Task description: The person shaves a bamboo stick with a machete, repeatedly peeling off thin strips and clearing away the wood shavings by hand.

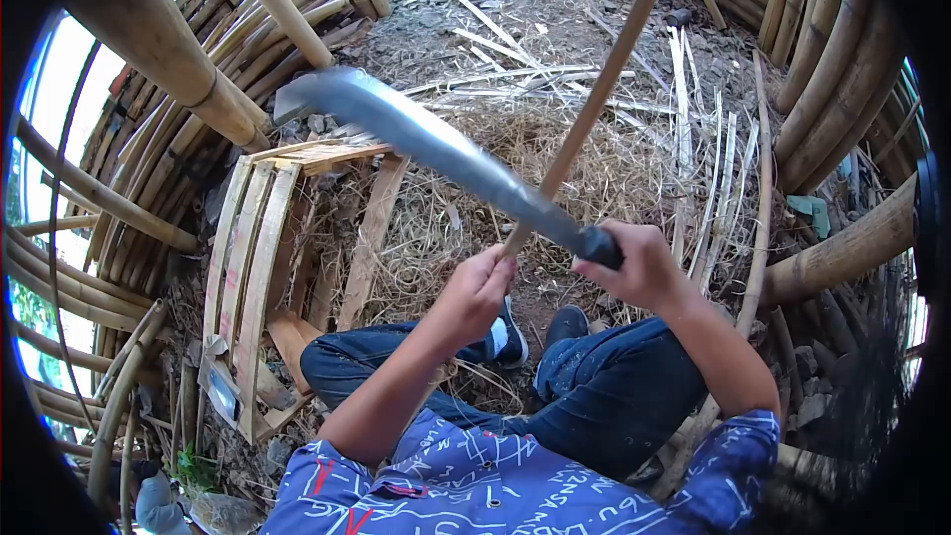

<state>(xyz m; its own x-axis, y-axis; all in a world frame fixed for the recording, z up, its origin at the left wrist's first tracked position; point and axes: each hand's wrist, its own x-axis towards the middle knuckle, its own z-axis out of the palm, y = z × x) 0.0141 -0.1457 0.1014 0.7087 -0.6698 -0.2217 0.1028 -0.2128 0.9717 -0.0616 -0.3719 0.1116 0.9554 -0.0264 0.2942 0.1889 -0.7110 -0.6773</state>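
My right hand [639,266] grips the dark handle of a long grey machete [426,139], whose blade reaches up and to the left across the view. In my left hand [480,289] is the lower end of a thin bamboo strip [594,99] that slants up to the right. The blade crosses the strip just above my left hand; I cannot tell if they touch. I sit with knees bent, in blue trousers and dark shoes [568,322], above ground strewn with shavings.
A wooden pallet [260,238] lies at my left. Thick bamboo poles [168,59] ring the spot on the left, top and right. Split bamboo strips [693,139] and dry shavings cover the dirt ahead. One thick pole [842,253] lies at the right.
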